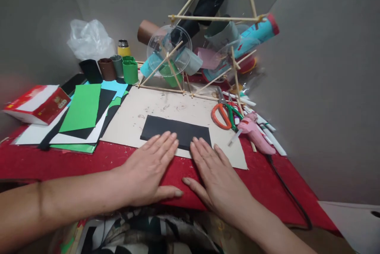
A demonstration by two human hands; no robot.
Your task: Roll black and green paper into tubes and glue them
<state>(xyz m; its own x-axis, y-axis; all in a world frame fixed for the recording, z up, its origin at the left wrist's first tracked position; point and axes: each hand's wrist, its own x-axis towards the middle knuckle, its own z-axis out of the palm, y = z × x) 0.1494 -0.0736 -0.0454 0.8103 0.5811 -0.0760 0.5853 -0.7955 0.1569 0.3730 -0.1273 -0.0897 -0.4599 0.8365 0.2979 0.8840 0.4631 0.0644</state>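
A black rectangular piece of paper or card [176, 129] lies flat on a beige cardboard sheet [124, 127] in front of me. My left hand [148, 170] rests with its fingertips on the near left part of the black piece, fingers stretched out and thumb apart. On its near right part lie the fingertips of my right hand [213, 174], also stretched flat, with the thumb pointing inward. Neither hand grips anything. The near edge of the black piece is partly hidden under the fingers.
Behind the cardboard stands a wheel-like frame of wooden sticks [158, 65] with clear discs and paper tubes. Orange-handled scissors [221, 115] and a pink glue gun [255, 133] lie right. Green paper [81, 107], a red tissue box [38, 103] and short tubes [130, 71] sit left.
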